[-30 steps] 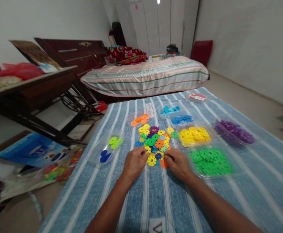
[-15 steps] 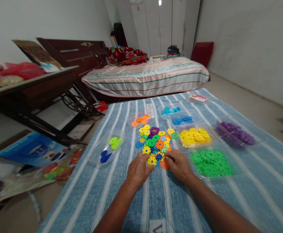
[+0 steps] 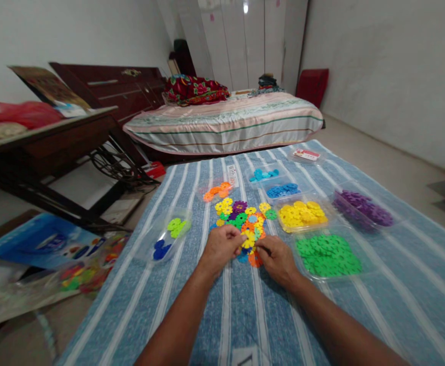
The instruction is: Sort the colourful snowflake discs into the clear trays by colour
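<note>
Yellow flower-shaped plastic disc (image 3: 248, 239) at the near edge of a multicoloured disc pile (image 3: 239, 216), left hand (image 3: 219, 249) and right hand (image 3: 276, 260) both pinched shut on it, clear plastic tray of green discs (image 3: 365, 268) at three o'clock.

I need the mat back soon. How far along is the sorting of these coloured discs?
Well along: green discs, yellow discs, purple discs and blue discs lie sorted by colour. In hand: left hand and right hand pinch a yellow disc. Left: the mixed pile on the mat.
</note>
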The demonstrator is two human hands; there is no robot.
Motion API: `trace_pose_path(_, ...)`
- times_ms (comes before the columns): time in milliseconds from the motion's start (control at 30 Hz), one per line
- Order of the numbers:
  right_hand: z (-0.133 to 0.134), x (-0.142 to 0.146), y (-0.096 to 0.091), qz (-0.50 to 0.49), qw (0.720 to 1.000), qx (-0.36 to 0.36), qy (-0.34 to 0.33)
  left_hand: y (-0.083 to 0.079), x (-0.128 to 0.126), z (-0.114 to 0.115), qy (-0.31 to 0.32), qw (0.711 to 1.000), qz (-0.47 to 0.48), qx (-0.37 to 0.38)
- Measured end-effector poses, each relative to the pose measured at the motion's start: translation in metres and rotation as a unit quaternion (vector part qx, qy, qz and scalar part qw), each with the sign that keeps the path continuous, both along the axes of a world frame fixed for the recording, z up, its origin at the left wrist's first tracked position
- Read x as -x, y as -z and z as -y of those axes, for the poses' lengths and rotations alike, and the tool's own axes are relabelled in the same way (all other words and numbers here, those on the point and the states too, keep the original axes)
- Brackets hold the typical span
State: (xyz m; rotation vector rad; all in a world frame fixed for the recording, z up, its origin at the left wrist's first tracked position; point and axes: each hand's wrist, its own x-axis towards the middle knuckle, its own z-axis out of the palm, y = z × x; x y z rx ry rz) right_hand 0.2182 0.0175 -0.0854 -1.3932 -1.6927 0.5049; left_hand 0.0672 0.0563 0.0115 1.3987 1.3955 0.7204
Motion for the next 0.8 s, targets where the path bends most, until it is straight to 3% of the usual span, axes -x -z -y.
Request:
trace_pose_path(100, 0.0, -0.001, 0.002, -0.01, 1.0, 0.006, -0.003, -0.019, -0.03, -0.012, 0.028, 0.986, 0.163, 0.015)
trace_pose_path(167, 0.0, -0.001, 0.002, -0.015, 1.0, 0.009, -0.004, -0.024, -0.039, -0.02, 0.026, 0.983, 0.179, -0.016)
trace_pose_path(267, 0.0, -0.001, 0.002, -0.011, 1.0, 0.01, -0.003, -0.017, -0.031, -0.025, 0.01, 0.994, 0.075, -0.076)
trace_pose_path(367, 0.0, -0.001, 0.001, -0.004, 1.0, 0.009, -0.001, 0.004, -0.009, -0.02, 0.033, 0.989, -0.077, -0.119)
trace_pose_path(533, 0.0, -0.001, 0.002, -0.005, 1.0, 0.009, -0.004, 0.034, 0.01, -0.001, 0.121, 0.928, -0.304, -0.18)
trace_pose_path(667, 0.002, -0.002, 0.003, -0.01, 1.0, 0.01, -0.011, 0.036, 0.003, 0.009, 0.133, 0.889, -0.395, -0.189)
trace_pose_path(800, 0.004, -0.002, 0.005, -0.015, 1.0, 0.004, -0.008, 0.034, -0.004, 0.011, 0.133, 0.885, -0.418, -0.157)
